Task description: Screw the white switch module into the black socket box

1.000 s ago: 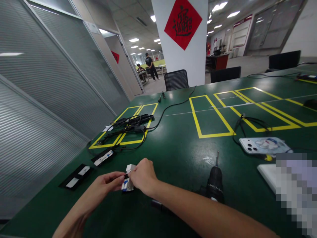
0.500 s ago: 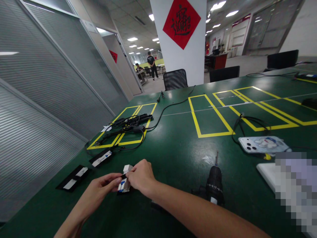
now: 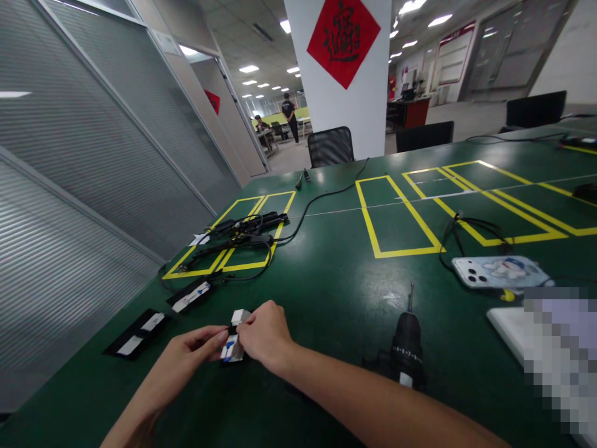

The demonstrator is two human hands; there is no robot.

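A small white block with blue marks [image 3: 232,350] rests on something black on the green table, a white piece [image 3: 240,316] just behind it. A black strip [image 3: 232,330] crosses between the two white parts. My left hand [image 3: 198,348] pinches at the strip's left side, thumb and index finger together. From the right, my right hand [image 3: 265,333] is closed at the strip's other end, its fingers against the white parts. Its fingertips are partly hidden behind the knuckles. To the left lie two flat black pieces, a nearer one [image 3: 148,336] and a farther one [image 3: 180,297], each with white parts on top.
A power drill [image 3: 407,342] lies right of my right forearm, bit pointing away. Beyond it are a phone [image 3: 501,274] and a white, partly blurred object [image 3: 506,320]. Black cables [image 3: 247,236] lie over yellow tape outlines [image 3: 410,254]. A person [image 3: 289,115] stands far back.
Both hands stay at the white block with only slight finger movement. The black strip sits closer in between the white parts. The view has shifted a little.
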